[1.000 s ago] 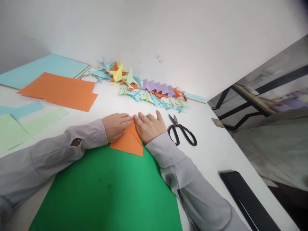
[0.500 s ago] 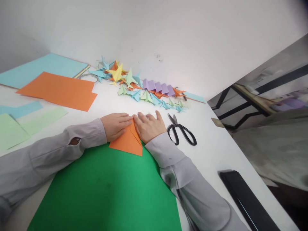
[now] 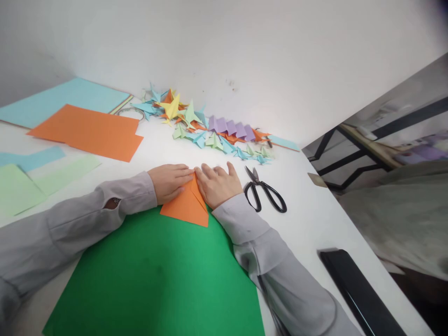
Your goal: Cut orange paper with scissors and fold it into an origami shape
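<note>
A folded orange paper (image 3: pixel 186 207) lies at the far edge of a large green sheet (image 3: pixel 154 280). My left hand (image 3: pixel 170 182) lies flat on its left side, fingers stretched toward the paper's tip. My right hand (image 3: pixel 217 184) presses flat on its right side, fingers together and thumb out. The fingertips of both hands meet at the paper's upper point. Both arms wear grey sleeves.
Black scissors (image 3: pixel 264 191) lie just right of my right hand. A row of folded paper figures (image 3: pixel 206 128) runs along the wall. Orange (image 3: pixel 87 133), blue (image 3: pixel 66 98) and pale green (image 3: pixel 21 186) sheets lie at the left. A black flat object (image 3: pixel 357 289) sits near the table's right edge.
</note>
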`<state>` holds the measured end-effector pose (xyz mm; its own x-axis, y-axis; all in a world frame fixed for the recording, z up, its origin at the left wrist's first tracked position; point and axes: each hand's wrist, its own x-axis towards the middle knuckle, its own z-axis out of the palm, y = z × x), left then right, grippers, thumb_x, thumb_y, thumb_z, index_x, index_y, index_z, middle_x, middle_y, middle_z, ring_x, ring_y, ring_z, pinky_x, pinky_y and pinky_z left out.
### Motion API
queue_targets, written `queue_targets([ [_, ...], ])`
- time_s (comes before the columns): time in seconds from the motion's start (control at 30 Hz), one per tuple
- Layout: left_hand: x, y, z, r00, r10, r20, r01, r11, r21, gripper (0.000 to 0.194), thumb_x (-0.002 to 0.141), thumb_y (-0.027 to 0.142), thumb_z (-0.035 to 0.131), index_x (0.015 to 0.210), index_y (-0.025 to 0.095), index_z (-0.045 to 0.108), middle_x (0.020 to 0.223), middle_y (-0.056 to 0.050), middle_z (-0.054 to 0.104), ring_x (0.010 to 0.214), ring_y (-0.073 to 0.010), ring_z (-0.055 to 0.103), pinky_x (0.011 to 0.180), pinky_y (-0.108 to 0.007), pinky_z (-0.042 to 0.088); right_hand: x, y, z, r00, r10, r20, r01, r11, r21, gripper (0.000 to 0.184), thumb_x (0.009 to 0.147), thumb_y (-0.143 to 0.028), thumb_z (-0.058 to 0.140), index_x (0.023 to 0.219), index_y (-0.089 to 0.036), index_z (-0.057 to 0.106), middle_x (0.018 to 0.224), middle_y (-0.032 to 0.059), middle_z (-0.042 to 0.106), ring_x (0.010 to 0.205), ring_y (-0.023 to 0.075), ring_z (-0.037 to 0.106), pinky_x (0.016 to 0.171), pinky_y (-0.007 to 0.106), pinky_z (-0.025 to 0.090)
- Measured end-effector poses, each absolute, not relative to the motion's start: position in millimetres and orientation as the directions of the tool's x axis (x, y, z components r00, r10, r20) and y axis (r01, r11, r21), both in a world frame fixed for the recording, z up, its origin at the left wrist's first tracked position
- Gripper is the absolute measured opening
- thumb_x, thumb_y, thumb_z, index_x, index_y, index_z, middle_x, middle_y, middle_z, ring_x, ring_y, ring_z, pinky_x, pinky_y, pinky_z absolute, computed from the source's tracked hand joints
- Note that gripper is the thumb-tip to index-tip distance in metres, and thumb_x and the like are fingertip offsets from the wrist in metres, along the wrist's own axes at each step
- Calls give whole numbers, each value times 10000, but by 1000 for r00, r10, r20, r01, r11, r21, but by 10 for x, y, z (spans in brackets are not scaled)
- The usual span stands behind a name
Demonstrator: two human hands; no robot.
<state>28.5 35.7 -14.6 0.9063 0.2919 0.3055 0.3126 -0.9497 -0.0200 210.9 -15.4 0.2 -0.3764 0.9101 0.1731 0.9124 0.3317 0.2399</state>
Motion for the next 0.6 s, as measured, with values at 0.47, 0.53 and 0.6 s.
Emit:
queue_targets([
  [0.47,278,366,-149,906,288,309,315,-948,-41,393,823,203,360,1113,10,540,1160,-195,563,1101,-261,482,975,-397,381,2110,-149,-7,-377,910,173,913,333,237,398,908,-314,265,1252,-211,434,1291,66,488,986,274,526,955,558,205],
  [0.53,277,371,-148,907,282,312,308,-951,-36,393,824,206,358,1109,9,543,1157,-197,564,1100,-261,482,974,-397,382,2110,-148,-7,-376,910,175,914,332,235,398,907,-315,267,1253,-212,434,1290,62,489,986,275,525,955,557,208],
  [0.6,276,375,-143,910,278,309,303,-952,-35,392,823,207,357,1109,15,544,1151,-193,568,1094,-259,487,967,-401,389,2109,-146,-8,-373,911,175,915,330,233,400,906,-317,266,1254,-212,434,1290,57,489,989,279,524,954,558,213],
])
